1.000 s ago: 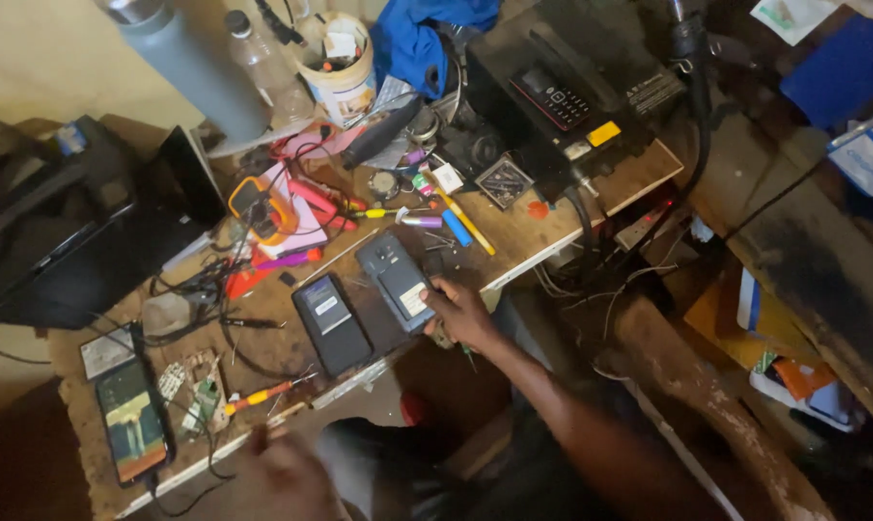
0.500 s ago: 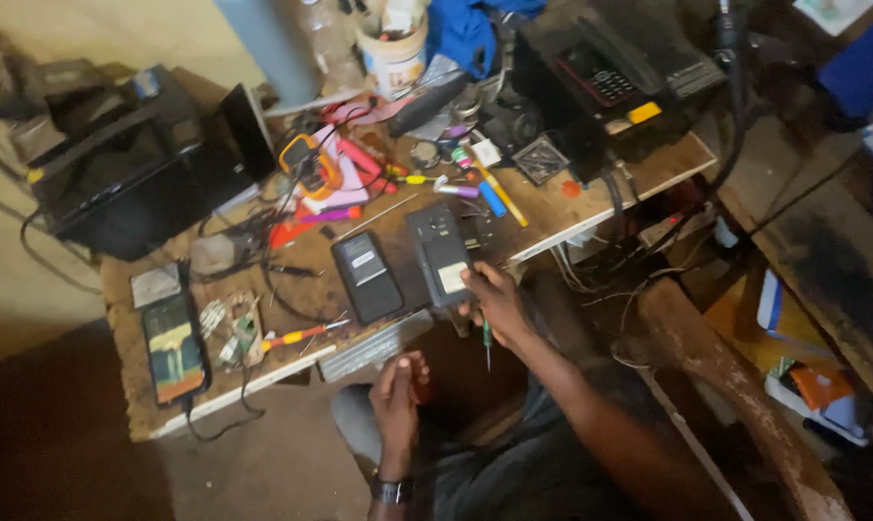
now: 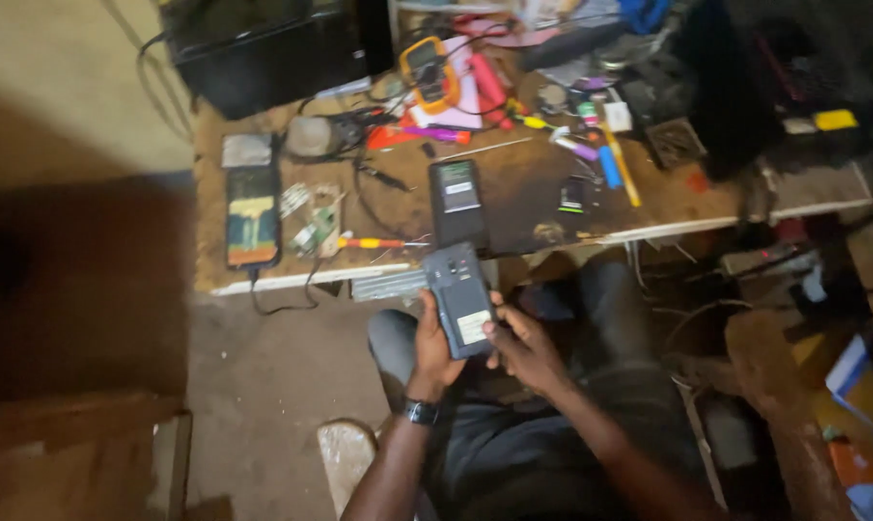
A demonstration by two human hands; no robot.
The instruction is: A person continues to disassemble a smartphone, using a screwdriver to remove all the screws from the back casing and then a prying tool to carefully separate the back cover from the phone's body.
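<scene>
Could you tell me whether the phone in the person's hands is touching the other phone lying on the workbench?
Apart. The head view shows the held phone lifted over the lap in both hands, below the bench edge, while the other phone lies flat on the workbench.

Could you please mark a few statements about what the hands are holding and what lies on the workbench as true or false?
1. Both hands grip one phone. True: the left hand and right hand hold the opened grey phone above the lap.
2. A second dark phone lies on the workbench. True: the dark phone lies on the wooden workbench, just beyond the held one.
3. The left wrist is bare. False: it wears a dark wristwatch.
4. The yellow multimeter rests on the person's lap. False: the yellow multimeter sits at the far side of the bench.
5. A phone with a lit screen lies on the bench's left part. True: the lit phone is there.
</scene>
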